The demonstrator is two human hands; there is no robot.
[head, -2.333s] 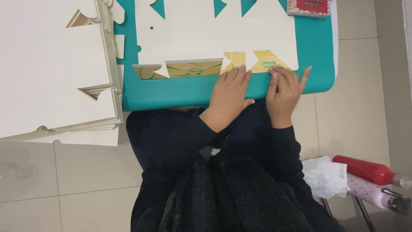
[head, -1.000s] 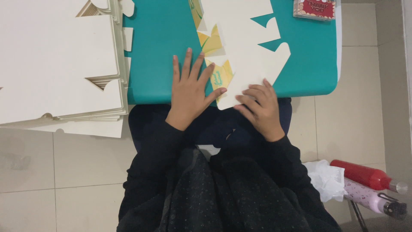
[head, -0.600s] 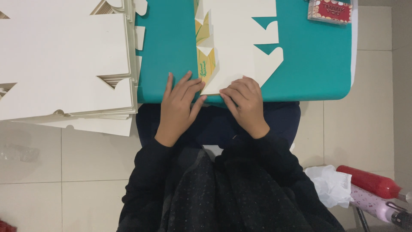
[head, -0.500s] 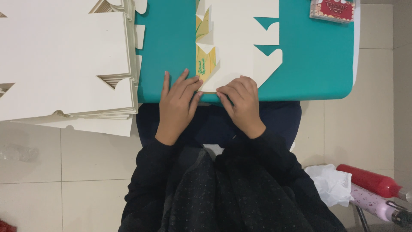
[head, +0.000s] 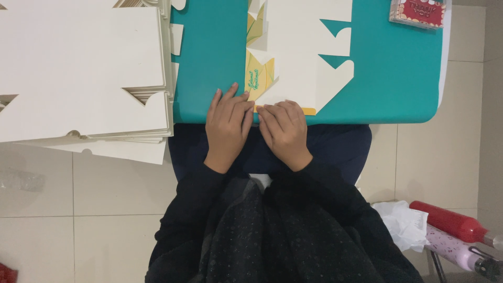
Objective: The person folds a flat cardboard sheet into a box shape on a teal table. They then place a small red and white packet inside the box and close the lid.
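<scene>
Item: flat white die-cut cardboard box blank (head: 301,57) with notched edges, its yellow printed face (head: 259,78) showing on a turned-over flap. It lies on the teal desk (head: 209,52), reaching from the far edge down to the near edge, slightly right of the desk's middle.

Left hand (head: 226,126): palm down, fingers stretched out and close together, fingertips (head: 234,88) resting on the yellow flap at the blank's near left corner; the rest of the hand lies on the bare desk just beside the blank. It grips nothing; it presses flat.

Right hand (head: 284,131): knuckles up, fingers curled under, set on the near edge of the blank just beside the left hand, the two nearly touching. Whether its fingertips pinch the cardboard edge cannot be told; they are hidden beneath the hand.

Black sleeves (head: 335,204) run back from both wrists to the lap.

On the desk, far right corner: small red rectangular box with a clear lid (head: 417,11), well apart from the blank.

Left of the desk: tall stack of identical white cardboard blanks (head: 78,63), overlapping the desk's left edge.

Floor: pale tiles (head: 445,157). Lower right: crumpled white plastic bag (head: 403,225), red cylindrical bottle (head: 453,222), pink patterned bottle (head: 456,249) beside it.
</scene>
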